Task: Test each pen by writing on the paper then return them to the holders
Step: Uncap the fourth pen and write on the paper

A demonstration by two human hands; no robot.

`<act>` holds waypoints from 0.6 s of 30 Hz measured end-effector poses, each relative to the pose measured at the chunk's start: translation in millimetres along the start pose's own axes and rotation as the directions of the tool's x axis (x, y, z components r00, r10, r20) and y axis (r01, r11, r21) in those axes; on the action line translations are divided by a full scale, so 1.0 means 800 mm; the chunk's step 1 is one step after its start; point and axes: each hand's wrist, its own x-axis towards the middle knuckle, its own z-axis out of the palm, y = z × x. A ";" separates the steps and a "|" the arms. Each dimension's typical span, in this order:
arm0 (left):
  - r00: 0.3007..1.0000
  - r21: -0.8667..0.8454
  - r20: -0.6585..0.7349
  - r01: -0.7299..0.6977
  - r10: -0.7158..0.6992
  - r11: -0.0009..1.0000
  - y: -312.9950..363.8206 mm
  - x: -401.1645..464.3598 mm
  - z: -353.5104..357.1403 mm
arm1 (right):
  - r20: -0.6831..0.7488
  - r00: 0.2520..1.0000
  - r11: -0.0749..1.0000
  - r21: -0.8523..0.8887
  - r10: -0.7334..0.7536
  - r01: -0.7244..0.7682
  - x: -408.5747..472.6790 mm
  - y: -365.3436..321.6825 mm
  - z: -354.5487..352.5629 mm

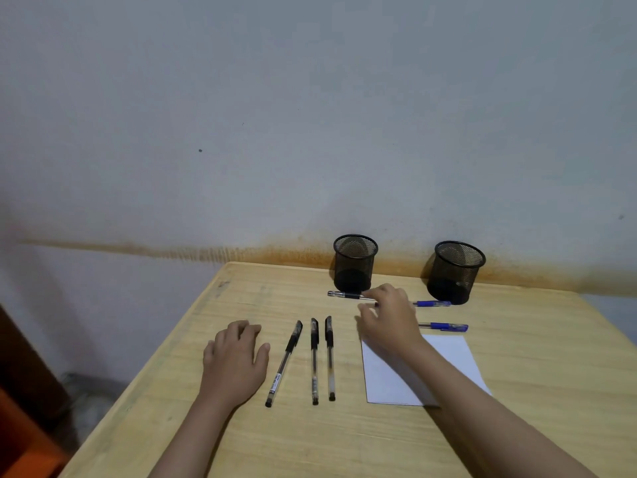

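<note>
Three black capped pens lie side by side on the wooden table: a slanted one point(284, 363), a middle one point(314, 360) and a right one point(330, 357). Two black mesh holders stand at the back, the left holder point(354, 263) and the right holder point(454, 271). A black pen point(346, 295) lies in front of the left holder. Two blue pens point(432, 303) point(444, 327) lie by the right holder. White paper point(448, 360) lies under my right forearm. My right hand point(387, 319) hovers over the pens at the back with fingers spread. My left hand point(234, 357) rests flat on the table.
The table point(344, 439) stands against a grey wall with an orange stain along its edge. The table's left edge drops to the floor, where an orange object point(20, 439) sits at the lower left.
</note>
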 end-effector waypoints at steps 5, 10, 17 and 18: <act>0.989 0.047 0.145 0.031 -0.038 0.998 0.003 0.003 0.000 | 0.024 0.998 0.978 -0.202 0.058 -0.052 0.039 0.022 0.004; 0.985 0.060 0.166 0.034 -0.044 0.998 0.003 0.003 0.000 | 0.057 0.998 0.963 -0.271 0.030 -0.013 0.050 0.025 0.013; 0.986 0.049 0.157 0.040 -0.048 0.998 0.002 0.004 0.000 | -0.001 0.998 0.974 -0.218 -0.057 0.056 0.057 0.029 0.011; 0.986 0.049 0.157 0.041 -0.049 0.998 0.003 0.004 -0.001 | -0.008 0.998 0.974 -0.218 -0.065 0.062 0.058 0.028 0.007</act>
